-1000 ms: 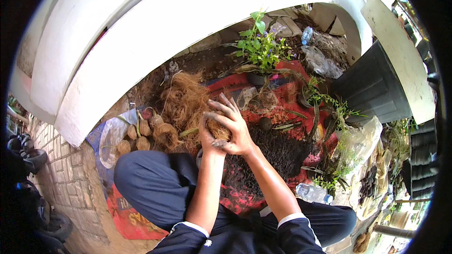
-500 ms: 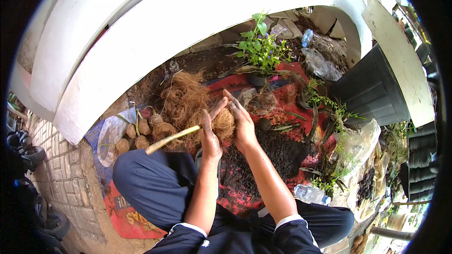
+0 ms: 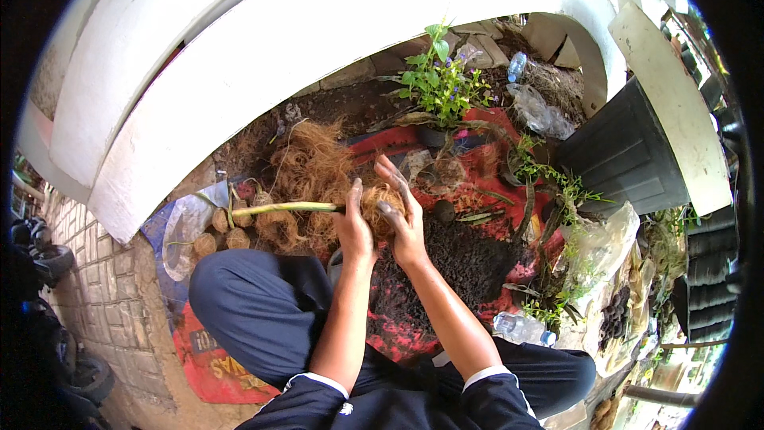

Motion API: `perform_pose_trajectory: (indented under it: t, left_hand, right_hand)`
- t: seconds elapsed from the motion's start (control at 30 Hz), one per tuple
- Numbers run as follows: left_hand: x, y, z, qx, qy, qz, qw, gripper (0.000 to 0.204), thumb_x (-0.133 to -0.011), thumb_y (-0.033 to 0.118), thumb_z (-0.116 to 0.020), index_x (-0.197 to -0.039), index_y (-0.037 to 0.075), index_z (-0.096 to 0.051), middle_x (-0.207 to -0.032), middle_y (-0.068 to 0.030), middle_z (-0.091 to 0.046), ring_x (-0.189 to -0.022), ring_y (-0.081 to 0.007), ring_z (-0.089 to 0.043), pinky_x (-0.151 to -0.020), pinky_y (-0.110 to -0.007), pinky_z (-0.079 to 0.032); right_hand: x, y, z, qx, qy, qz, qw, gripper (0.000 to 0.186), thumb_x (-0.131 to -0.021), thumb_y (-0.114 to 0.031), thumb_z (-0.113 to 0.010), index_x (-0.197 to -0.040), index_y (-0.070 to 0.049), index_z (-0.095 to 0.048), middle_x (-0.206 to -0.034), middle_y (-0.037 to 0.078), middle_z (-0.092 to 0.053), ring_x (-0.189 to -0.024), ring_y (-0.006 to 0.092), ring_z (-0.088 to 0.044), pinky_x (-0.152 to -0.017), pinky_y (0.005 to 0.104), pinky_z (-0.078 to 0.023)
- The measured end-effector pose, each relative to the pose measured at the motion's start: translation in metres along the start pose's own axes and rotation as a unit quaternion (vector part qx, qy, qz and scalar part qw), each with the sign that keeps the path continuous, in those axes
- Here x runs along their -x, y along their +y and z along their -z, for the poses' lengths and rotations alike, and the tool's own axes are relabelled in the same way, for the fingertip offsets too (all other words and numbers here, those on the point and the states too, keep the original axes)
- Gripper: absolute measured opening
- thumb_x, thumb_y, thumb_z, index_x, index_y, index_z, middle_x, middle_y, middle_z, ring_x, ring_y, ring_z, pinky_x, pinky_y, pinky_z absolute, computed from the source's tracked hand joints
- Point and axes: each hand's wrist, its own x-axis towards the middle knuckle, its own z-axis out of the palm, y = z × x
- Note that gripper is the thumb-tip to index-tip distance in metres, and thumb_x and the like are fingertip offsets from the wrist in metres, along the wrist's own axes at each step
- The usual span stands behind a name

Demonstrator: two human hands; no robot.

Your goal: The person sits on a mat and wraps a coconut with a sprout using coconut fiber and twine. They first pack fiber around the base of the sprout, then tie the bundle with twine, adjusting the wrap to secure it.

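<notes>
Curved white panels [image 3: 334,40] arch across the top, above a spread-out red sheet [image 3: 208,362], with brick paving [image 3: 103,287] to its left. A ball of brown fibre [image 3: 374,201] is held between the left hand [image 3: 354,229], its palm pressed flat to one side with fingers straight and close together, and the right hand [image 3: 408,229], which cups the other side, upper fingers stretched, thumb laid across the fibre. A pale green stem [image 3: 286,208] sticks out leftward past the left hand, nearly level (where it meets the ball is hidden). Loose fibre [image 3: 310,155] is heaped just beyond and to the left, with small brown balls [image 3: 237,238] near the left knee [image 3: 219,283]. Dark soil [image 3: 469,263] lies beside the right forearm [image 3: 450,306], a clear bottle [image 3: 519,327] near the right knee [image 3: 577,374], a flowering plant [image 3: 446,84] farther off and a black pot [image 3: 625,151] tilted at the right
</notes>
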Motion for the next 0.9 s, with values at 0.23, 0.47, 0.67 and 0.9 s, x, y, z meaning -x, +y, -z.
perform_pose_trajectory:
  t: [0.23,0.47,0.67,0.9]
  left_hand:
    - [0.006,-0.003,0.001,-0.013,-0.089,-0.050,0.995,0.030,-0.090,0.016,-0.059,-0.108,-0.007,-0.056,-0.109,-0.0112,-0.058,-0.098,-0.0143,-0.055,-0.087,-0.028,-0.043]
    - [0.007,-0.003,0.002,0.032,-0.087,-0.047,0.995,0.018,-0.091,0.014,-0.056,-0.101,-0.002,-0.059,-0.098,-0.0036,-0.059,-0.084,-0.0087,-0.056,-0.075,-0.024,-0.046]
    - [0.007,-0.005,-0.001,0.048,-0.144,-0.078,0.985,0.025,-0.092,0.016,-0.052,-0.113,0.002,-0.054,-0.108,-0.0071,-0.057,-0.098,-0.0153,-0.055,-0.085,-0.029,-0.046]
    - [0.003,0.010,0.001,0.133,-0.215,0.162,0.954,0.057,-0.096,0.045,-0.038,-0.133,0.003,-0.043,-0.118,-0.0057,-0.054,-0.110,-0.0168,-0.052,-0.100,-0.032,-0.038]
  right_hand:
    - [-0.004,-0.004,-0.004,-0.089,0.078,-0.065,0.991,0.035,-0.092,-0.018,-0.051,-0.121,0.001,-0.054,-0.128,0.012,-0.053,-0.120,0.0207,-0.048,-0.103,0.0344,-0.034]
    - [-0.001,-0.012,-0.003,-0.012,0.045,-0.050,0.998,0.046,-0.076,-0.023,-0.059,-0.115,0.002,-0.056,-0.124,0.013,-0.055,-0.116,0.0211,-0.050,-0.101,0.0356,-0.037]
    - [-0.005,-0.007,0.002,-0.017,0.008,0.010,1.000,0.049,-0.074,-0.028,-0.058,-0.114,0.001,-0.057,-0.124,0.015,-0.054,-0.118,0.0262,-0.049,-0.103,0.0394,-0.034]
    - [-0.006,-0.010,0.015,0.184,-0.024,0.241,0.953,0.022,-0.073,-0.015,-0.065,-0.089,-0.001,-0.067,-0.092,0.014,-0.065,-0.095,0.0328,-0.063,-0.088,0.0399,-0.048]
